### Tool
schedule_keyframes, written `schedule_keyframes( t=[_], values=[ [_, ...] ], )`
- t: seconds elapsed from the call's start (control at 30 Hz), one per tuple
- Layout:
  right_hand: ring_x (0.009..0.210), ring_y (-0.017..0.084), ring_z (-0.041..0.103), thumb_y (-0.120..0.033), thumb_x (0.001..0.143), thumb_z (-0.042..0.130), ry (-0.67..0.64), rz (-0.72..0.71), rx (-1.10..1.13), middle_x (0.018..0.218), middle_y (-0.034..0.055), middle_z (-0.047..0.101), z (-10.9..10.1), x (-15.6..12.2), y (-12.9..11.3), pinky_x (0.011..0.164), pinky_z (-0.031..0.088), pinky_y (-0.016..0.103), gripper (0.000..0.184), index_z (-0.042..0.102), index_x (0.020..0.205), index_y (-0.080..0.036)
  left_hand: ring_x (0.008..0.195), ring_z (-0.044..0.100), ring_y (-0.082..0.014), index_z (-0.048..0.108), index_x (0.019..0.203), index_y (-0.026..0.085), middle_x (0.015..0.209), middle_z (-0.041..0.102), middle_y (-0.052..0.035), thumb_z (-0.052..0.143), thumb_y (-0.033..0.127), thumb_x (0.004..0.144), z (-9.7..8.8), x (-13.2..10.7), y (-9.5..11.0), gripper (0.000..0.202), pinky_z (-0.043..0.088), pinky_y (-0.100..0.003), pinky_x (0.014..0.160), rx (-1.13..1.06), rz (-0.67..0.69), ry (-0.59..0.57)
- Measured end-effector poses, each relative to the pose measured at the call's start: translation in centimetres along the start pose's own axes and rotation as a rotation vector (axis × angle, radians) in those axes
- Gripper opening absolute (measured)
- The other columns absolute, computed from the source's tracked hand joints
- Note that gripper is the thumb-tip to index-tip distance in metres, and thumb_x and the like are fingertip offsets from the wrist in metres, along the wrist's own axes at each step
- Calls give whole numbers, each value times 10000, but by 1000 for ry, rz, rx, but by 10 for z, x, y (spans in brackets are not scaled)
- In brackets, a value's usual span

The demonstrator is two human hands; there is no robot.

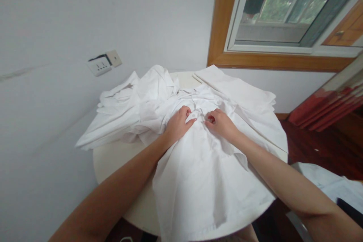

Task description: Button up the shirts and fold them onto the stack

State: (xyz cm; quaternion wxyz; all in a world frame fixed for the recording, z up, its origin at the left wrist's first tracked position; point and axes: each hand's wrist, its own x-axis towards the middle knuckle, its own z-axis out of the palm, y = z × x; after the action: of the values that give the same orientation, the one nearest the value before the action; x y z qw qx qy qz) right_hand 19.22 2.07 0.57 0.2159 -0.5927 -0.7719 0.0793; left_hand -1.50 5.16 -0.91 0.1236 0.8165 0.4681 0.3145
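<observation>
A white shirt, or a similar garment, lies spread over a round table, its lower edge hanging toward me past the near rim. My left hand is closed on the cloth near the bunched upper part, its thumb pointing right and some fingertips hidden. A short way to the right, my right hand pinches the same cloth with thumb and curled fingers. Between the two hands the fabric is creased, with small folds and edges.
A loose heap of white cloth covers the table's left side and overhangs it. Flat folded white cloth lies at the back right. Behind stand a wall with a socket and a wood-framed window; a red curtain hangs right.
</observation>
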Motion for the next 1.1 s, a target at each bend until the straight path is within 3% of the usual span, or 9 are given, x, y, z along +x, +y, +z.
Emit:
schedule_keyframes(
  t=[0.1,0.23,0.33,0.5,0.7,0.8,0.97,1.1],
  values=[
    [774,175,559,-242,844,598,-8,-21,-73,825,88,622,0,1,-2,729,417,258,142,683,794,-141,913,585,-174,501,1025,214,973,585,-42,497,309,919,1,1,1,142,460,-296,817,51,42,44],
    [800,186,570,-146,836,532,-1,-34,-149,825,96,637,1,2,-2,749,414,260,173,696,781,-151,888,603,-178,519,1016,218,939,605,-43,422,294,953,3,0,3,138,453,-295,786,118,25,2],
    [788,178,574,-117,831,507,2,-57,-139,820,93,641,3,3,1,754,412,252,205,707,798,-151,795,620,-174,498,1068,223,848,617,-13,437,297,951,5,-1,4,151,435,-284,694,156,-36,-39],
    [767,187,571,-228,854,552,-1,-24,-133,819,99,636,3,3,1,731,415,266,182,703,792,-148,739,626,-167,461,1111,224,786,609,9,462,304,945,4,-2,6,185,403,-266,636,164,-84,-38],
    [799,212,587,-154,839,522,-18,10,-223,875,138,646,-2,0,-6,749,420,286,190,709,840,-117,711,617,-168,445,1121,228,788,600,19,568,378,891,3,-3,6,301,379,-261,601,170,-99,-45],
    [784,206,592,-132,842,492,-40,17,-229,864,139,653,-5,-1,-6,733,417,283,226,717,834,-116,719,620,-162,470,1090,242,790,605,21,548,406,902,4,-3,5,260,377,-258,608,193,-79,-41],
    [733,173,575,-146,803,522,-12,13,-84,796,89,652,-11,2,2,687,404,260,188,705,757,-139,712,623,-163,515,1040,232,752,621,10,411,421,968,5,-2,5,227,374,-263,607,220,-78,-35],
    [653,145,553,-222,768,553,-1,74,281,688,24,634,-12,6,10,636,398,245,150,678,717,-155,798,629,-177,558,955,234,860,669,-21,424,406,963,5,0,7,219,408,-276,661,237,-40,-56]
  ],
)
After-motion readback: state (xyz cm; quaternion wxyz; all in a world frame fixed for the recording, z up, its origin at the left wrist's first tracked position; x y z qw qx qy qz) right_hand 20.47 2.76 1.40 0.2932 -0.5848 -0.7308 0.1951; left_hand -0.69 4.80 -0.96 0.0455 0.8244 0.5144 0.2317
